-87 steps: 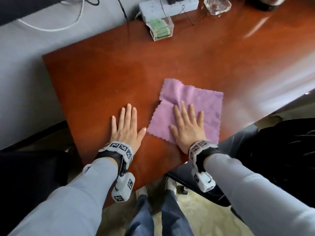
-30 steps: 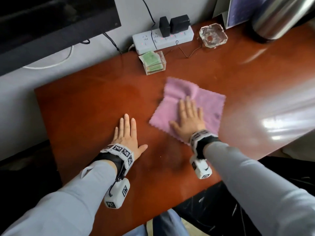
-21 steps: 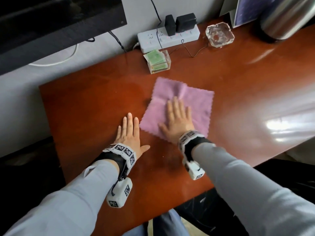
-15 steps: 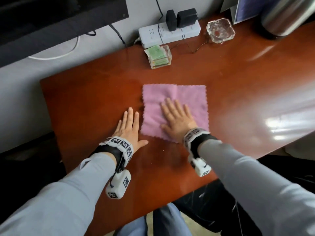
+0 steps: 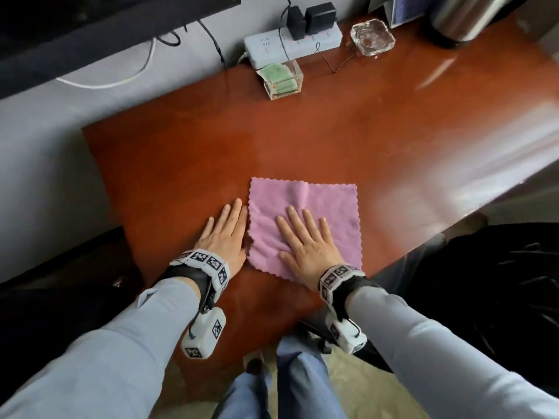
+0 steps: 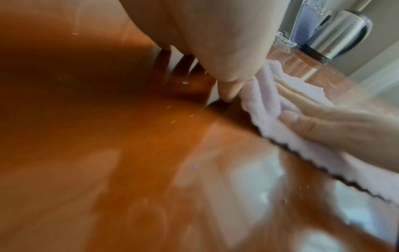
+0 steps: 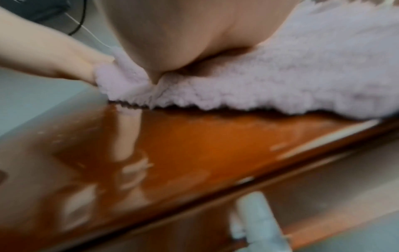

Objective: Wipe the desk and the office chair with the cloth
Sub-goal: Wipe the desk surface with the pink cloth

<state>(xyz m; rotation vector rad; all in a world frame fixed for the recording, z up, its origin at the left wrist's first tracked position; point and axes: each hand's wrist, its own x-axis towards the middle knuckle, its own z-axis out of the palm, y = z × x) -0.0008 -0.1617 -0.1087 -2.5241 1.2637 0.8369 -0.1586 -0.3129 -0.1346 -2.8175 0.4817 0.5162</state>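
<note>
A square pink cloth (image 5: 317, 204) lies spread on the glossy red-brown desk (image 5: 187, 164), near its front edge. My right hand (image 5: 305, 234) presses flat on the cloth with straight, spread fingers. My left hand (image 5: 225, 229) lies flat on the bare wood just left of the cloth, and its thumb side touches the cloth's left edge. In the left wrist view the cloth (image 6: 265, 109) bunches slightly against my left thumb (image 6: 226, 80), with the right hand's fingers (image 6: 319, 124) on top. In the right wrist view the cloth (image 7: 280, 81) lies under my palm. The black office chair (image 5: 496, 282) stands at the right.
At the desk's back stand a clear box of green notes (image 5: 281, 78), a white power strip (image 5: 290, 43) with black plugs, a glass ashtray (image 5: 372, 37) and a steel kettle (image 5: 465, 16). A dark monitor (image 5: 90, 28) hangs at the upper left. The desk's left edge (image 5: 99, 176) lies close to my left hand.
My right hand has slid the cloth left and back toward the front edge, until it met my left hand. The cloth has turned square to the desk. My left hand has hardly moved.
</note>
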